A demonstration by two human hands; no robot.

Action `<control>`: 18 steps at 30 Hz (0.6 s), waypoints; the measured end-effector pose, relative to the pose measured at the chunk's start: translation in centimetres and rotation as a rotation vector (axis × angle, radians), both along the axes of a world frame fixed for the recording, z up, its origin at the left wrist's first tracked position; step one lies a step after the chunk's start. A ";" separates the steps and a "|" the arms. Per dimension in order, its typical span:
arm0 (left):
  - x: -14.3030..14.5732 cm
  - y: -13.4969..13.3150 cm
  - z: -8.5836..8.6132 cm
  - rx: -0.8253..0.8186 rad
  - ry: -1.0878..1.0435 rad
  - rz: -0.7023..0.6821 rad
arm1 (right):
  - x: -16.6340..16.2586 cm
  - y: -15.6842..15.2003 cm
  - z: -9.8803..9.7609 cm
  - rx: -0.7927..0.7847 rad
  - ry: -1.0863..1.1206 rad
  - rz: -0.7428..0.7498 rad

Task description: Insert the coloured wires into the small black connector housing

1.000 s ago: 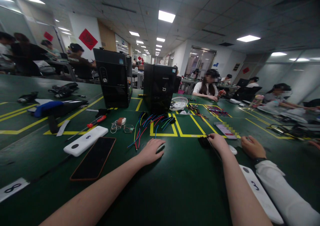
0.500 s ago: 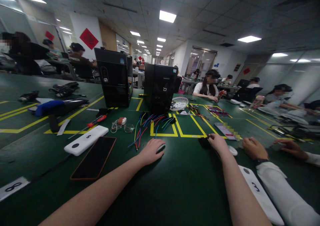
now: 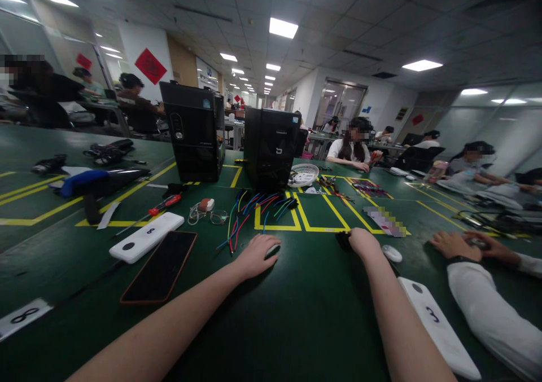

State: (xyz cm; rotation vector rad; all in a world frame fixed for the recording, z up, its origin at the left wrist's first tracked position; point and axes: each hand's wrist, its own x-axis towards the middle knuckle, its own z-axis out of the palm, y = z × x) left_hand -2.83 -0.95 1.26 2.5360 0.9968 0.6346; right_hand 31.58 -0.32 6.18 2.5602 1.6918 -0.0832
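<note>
object (image 3: pixel 273 250), pale and rounded like a computer mouse, shows between the thumb and fingers of your left hand (image 3: pixel 257 254), near the middle of the green surface (image 3: pixel 313 314). that hand lies palm down over it with the fingers loosely bent; you cannot tell whether it grips. your right hand (image 3: pixel 365 242) bends down at a small black item (image 3: pixel 344 240), which sits just beyond the fingers, by the yellow tape (image 3: pixel 326 229). its fingertips are hidden, so whether it holds anything cannot be told.

beside your right wrist is a white mouse-like piece (image 3: pixel 392 253), and along that forearm lies a white bar (image 3: pixel 440 328) marked 3. just past your left hand you have loose wires (image 3: pixel 235 224) in red, blue, green and yellow, with wire-framed glasses (image 3: pixel 218 217) to their left. further left are a dark-screened phone (image 3: pixel 163 269), a second white bar (image 3: pixel 163 228) marked 8 and a red-handled screwdriver (image 3: pixel 169 201).

behind the wires two black computer towers (image 3: pixel 271 150) stand upright, apart from each other, a white basket (image 3: pixel 311 172) to the right of the nearer one. to your right, a co-worker's hand (image 3: pixel 451 243) with a black wristband rests near that person's other hand (image 3: pixel 493 244). across the surface sits a person (image 3: pixel 353 148) in white.
</note>
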 end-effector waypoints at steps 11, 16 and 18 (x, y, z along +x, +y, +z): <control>0.0 -0.2 0.5 -0.015 0.024 0.007 | 0.6 -1.5 2.5 0.188 0.055 0.091; 0.1 -0.2 0.5 0.004 0.017 0.006 | -0.1 -1.4 2.2 0.087 0.106 0.148; 0.1 -0.2 0.4 0.006 0.017 0.006 | -0.1 -1.2 1.8 0.036 0.107 0.142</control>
